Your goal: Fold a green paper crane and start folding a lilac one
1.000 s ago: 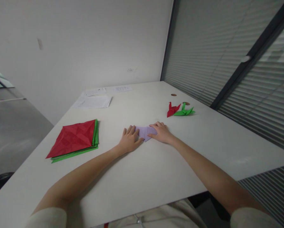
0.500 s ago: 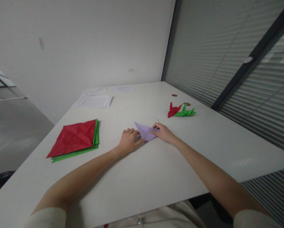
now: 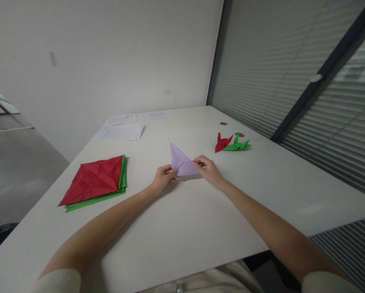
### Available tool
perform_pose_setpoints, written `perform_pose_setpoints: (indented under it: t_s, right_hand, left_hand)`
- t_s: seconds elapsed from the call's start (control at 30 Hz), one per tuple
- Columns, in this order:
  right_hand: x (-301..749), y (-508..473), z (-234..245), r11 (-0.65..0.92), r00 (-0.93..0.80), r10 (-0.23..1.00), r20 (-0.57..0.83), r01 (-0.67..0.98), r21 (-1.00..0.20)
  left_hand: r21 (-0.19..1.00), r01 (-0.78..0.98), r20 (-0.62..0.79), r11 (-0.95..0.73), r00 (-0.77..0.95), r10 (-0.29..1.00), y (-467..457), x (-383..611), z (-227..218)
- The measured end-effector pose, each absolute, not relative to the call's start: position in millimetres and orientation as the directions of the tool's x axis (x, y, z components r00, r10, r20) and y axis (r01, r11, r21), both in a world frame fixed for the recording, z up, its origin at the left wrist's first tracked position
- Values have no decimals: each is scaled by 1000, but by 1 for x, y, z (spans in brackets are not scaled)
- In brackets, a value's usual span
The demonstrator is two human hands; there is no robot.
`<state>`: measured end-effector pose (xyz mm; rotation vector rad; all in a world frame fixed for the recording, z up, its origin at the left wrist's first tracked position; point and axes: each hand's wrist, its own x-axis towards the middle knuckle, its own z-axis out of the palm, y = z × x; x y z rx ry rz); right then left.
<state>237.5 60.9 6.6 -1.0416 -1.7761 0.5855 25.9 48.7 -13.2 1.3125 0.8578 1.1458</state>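
Observation:
A purple sheet of origami paper (image 3: 182, 163), folded into a triangle with creases across it, is held tilted up over the white table (image 3: 170, 228). My left hand (image 3: 164, 178) pinches its lower left part, thumb in front and fingers behind. At its right corner, my right hand (image 3: 207, 167) grips the paper between thumb and fingers. One point of the triangle sticks up at the upper left. The fingers behind the paper are partly hidden.
To the left lies a stack of creased red paper (image 3: 97, 179) over green paper (image 3: 94, 200). A folded red crane (image 3: 222, 143) and a green crane (image 3: 237, 144) stand at the right. White papers (image 3: 120, 132) lie further back, near the wall. Window blinds (image 3: 261, 73) border the right side.
The purple paper has been raised and turned, so its point now stands higher. My left hand has shifted slightly left and now pinches the lower edge.

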Motion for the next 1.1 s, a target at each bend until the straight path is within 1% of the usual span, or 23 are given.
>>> perform_pose_setpoints:
  t_s: [0.07, 0.17, 0.23, 0.37, 0.43, 0.5, 0.6, 0.7, 0.87, 1.03, 1.1]
  right_hand:
    - [237, 59, 9, 538, -183, 841, 509, 381, -752]
    - [235, 55, 11, 557, -192, 828, 526, 375, -741]
    - [232, 52, 11, 586, -199, 807, 556, 386, -713]
    - [226, 44, 11, 698, -212, 693, 689, 437, -567]
    - [222, 38, 12, 741, -222, 629, 745, 462, -487]
    - [218, 33, 12, 764, -253, 587, 769, 487, -423]
    - [213, 28, 10, 783, -324, 553, 767, 518, -346]
    - [209, 25, 8, 792, -369, 537, 758, 531, -303]
    - [209, 23, 8, 790, -411, 544, 731, 545, -281]
    - [209, 18, 15, 758, -455, 606, 653, 580, -299]
    - [208, 15, 17, 745, -479, 627, 614, 599, -294]
  left_hand:
    - [975, -216, 89, -42, 211, 974, 51, 25, -15]
    - [941, -336, 25, 41, 189, 982, 55, 22, -17]
    - [905, -420, 4, 72, 177, 984, 58, 21, -17]
    - [822, -557, -26, 121, 176, 984, 59, 22, -14]
    - [793, -583, -67, 174, 201, 977, 56, 25, -10]
    - [767, -599, -111, 230, 229, 967, 50, 28, -5]
    - [703, -620, -158, 348, 341, 927, 40, 32, 3]
    - [661, -642, -145, 388, 398, 906, 36, 32, 7]
    - [650, -651, -139, 392, 406, 903, 38, 30, 3]
    - [675, -651, -148, 348, 343, 928, 38, 33, 2]
    - [677, -650, -140, 346, 348, 927, 37, 34, 3]
